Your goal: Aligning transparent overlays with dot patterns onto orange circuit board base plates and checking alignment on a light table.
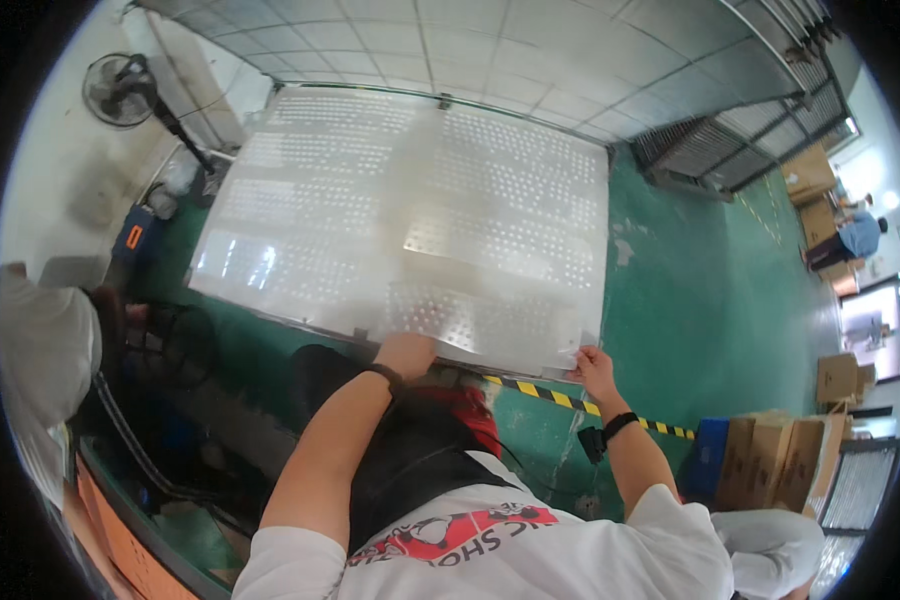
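A wide, pale, glossy panel (310, 215) lies in front of me, covered with rows of small round spots. At its near right part is a translucent dotted sheet (510, 320). My right hand (596, 372) pinches that sheet's near right corner between thumb and fingers. At the near edge, left of that corner, my left hand (407, 352) is closed, with its fingertips hidden. A dark band circles my left wrist, and a strap with a small black device (594, 442) is on my right wrist.
A tall gridded panel (450, 45) stands behind the work surface. A black fan (120, 90) is at far left. Other people are at the left edge (45, 350), lower right (770, 545) and far right (858, 236). Cardboard boxes (760, 460) stand right, beside yellow-black floor tape (545, 394).
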Tool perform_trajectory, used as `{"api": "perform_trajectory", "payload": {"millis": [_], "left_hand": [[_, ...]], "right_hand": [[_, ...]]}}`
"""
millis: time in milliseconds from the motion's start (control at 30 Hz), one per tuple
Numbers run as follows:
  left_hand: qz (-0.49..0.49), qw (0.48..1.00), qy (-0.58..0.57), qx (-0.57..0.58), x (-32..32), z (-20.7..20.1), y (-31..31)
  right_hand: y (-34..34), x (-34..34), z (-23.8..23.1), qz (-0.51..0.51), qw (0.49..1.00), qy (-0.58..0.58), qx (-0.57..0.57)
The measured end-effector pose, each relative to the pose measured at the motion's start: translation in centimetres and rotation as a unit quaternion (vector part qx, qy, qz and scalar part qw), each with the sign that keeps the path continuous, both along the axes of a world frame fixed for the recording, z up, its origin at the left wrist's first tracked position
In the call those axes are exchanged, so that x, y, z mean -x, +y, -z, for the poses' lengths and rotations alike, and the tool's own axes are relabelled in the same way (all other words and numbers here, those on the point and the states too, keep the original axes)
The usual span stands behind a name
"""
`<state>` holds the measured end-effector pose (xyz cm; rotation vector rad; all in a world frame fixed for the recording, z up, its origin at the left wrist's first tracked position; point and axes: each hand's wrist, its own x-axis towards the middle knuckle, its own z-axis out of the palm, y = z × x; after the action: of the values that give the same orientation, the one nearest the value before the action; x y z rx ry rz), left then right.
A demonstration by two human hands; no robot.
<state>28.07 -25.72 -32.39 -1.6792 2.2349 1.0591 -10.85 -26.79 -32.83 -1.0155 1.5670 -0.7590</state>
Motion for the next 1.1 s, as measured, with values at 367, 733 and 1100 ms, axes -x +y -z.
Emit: {"api": "perform_trajectory", "payload": {"millis": [367, 733, 1100], "left_hand": [[-0.011, 0.985, -0.172, 0.021, -1.6, -4.7, -1.3], [0.102, 0.951, 0.152, -0.251, -4.2, -7.8, 4.0], [0.266, 0.907, 0.139, -0.294, -1.4, -12.4, 4.8]], "right_hand": [[-2.4, -0.9, -3.2, 0.064, 0.982, 0.15, -0.094], [-7.8, -13.3, -29.6, -0.269, 0.876, 0.275, 0.291], [-22.5, -20.5, -51.5, -0.269, 0.584, 0.588, 0.491]]}}
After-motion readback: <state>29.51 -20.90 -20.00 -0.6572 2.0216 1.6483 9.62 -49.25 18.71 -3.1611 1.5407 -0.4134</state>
